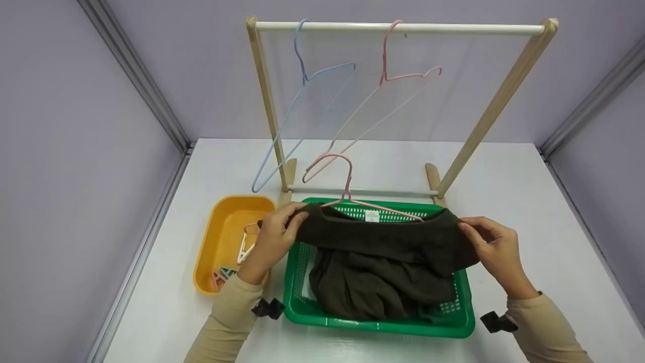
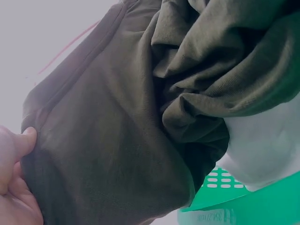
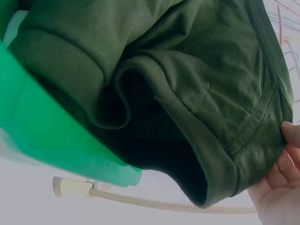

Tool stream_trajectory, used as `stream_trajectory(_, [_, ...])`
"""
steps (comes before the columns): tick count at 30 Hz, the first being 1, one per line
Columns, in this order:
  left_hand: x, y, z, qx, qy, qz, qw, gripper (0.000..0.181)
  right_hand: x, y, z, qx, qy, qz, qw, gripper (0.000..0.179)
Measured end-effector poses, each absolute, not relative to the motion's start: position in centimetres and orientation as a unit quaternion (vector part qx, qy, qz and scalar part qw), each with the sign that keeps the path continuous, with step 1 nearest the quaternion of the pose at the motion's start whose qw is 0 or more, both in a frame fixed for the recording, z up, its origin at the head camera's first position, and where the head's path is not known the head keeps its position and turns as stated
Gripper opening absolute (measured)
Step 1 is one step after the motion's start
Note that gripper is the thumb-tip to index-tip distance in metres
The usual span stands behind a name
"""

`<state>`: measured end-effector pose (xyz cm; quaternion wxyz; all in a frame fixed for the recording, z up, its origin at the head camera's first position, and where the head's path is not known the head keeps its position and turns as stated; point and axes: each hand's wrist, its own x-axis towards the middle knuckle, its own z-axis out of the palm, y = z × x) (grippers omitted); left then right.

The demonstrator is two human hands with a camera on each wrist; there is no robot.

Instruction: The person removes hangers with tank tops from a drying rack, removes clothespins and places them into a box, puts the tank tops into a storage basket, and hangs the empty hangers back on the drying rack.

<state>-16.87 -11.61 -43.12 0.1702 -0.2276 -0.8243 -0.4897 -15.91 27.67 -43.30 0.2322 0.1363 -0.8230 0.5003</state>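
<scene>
A dark olive-green shirt [image 1: 383, 277] with ribbed edges and a white neck tag is stretched out above the green basket, its lower part bunched down inside it. A pink hanger [image 1: 347, 189] sits in the shirt's neck opening, with the hook standing up and its arms running under the fabric. At the left shoulder, my left hand [image 1: 276, 232] pinches the cloth between thumb and fingers. My right hand [image 1: 496, 249] grips the opposite shoulder the same way. In the right wrist view, a ribbed sleeve opening [image 3: 187, 140] hangs below that grip.
Behind the green basket [image 1: 378, 326] stands a wooden rack with a white rail [image 1: 463, 29]. From it hang a blue hanger [image 1: 289, 118] and another pink hanger [image 1: 360, 106]. To the left, a yellow tray [image 1: 206, 262] holds several clips [image 1: 221, 276].
</scene>
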Motion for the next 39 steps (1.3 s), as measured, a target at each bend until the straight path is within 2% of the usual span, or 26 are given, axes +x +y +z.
stream_trajectory(6, [-16.9, -12.0, -43.1, -0.212, -0.818, -0.498, 0.195, 0.015, -15.6, 28.5, -43.3, 0.132, -0.837, 0.465, 0.256, 0.010])
stream_trajectory(15, [-17.2, -11.9, -42.8, -0.200, -0.814, -0.487, 0.245, 0.012, -15.4, 29.2, -43.9, 0.109, -0.852, 0.451, 0.242, 0.010])
stream_trajectory(28, [-17.3, -11.8, -42.5, -0.182, -0.802, -0.509, 0.255, 0.011, -15.3, 28.6, -45.0, 0.101, -0.854, 0.464, 0.211, 0.011])
stream_trajectory(31, [-17.3, -11.8, -42.3, -0.182, -0.794, -0.525, 0.247, 0.011, -15.1, 28.1, -45.1, 0.099, -0.857, 0.466, 0.194, 0.011])
stream_trajectory(36, [-17.1, -11.8, -42.0, -0.208, -0.786, -0.533, 0.236, 0.012, -14.2, 27.5, -45.2, 0.115, -0.875, 0.454, 0.126, 0.009])
stream_trajectory(39, [-17.2, -11.9, -42.1, -0.213, -0.785, -0.530, 0.237, 0.013, -14.0, 27.3, -45.1, 0.125, -0.880, 0.444, 0.108, 0.011])
